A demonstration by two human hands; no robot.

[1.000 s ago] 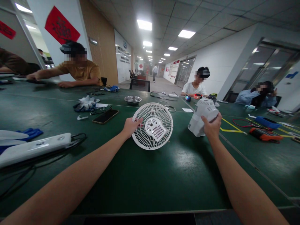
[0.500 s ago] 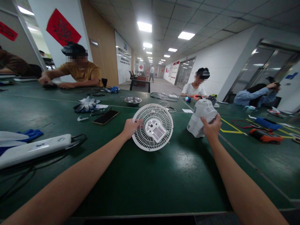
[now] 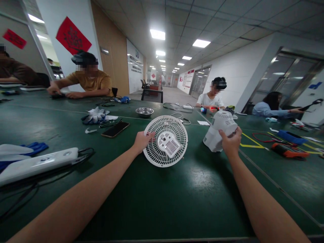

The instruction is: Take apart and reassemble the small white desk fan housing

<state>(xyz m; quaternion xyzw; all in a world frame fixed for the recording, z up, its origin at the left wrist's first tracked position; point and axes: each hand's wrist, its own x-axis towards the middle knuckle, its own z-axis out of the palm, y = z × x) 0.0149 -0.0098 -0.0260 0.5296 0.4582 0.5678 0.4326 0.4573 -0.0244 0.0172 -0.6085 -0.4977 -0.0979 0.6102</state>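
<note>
A round white fan head [image 3: 170,144] with a slotted cage stands tilted over the green table, its vented centre facing me. My left hand [image 3: 142,141] is closed on the left rim of its cage, thumb across the front. To the right, a white plastic housing [image 3: 215,131] with vent slots at its top is in the grip of my right hand [image 3: 231,140], the thumb on the near side. The fingers behind both pieces are partly hidden. The two white pieces are apart from each other.
Left on the table [image 3: 157,202] are a phone [image 3: 115,129], gloves [image 3: 95,115] and a long white device [image 3: 40,165] with a black cord. A metal bowl [image 3: 144,111] and cables lie behind the fan head. An orange multimeter [image 3: 288,151] lies right. Several people sit around.
Both hands keep their grip on the fan head and the housing, with hardly any movement. The view has tilted up slightly. At far right, a person has lowered their raised arms.
</note>
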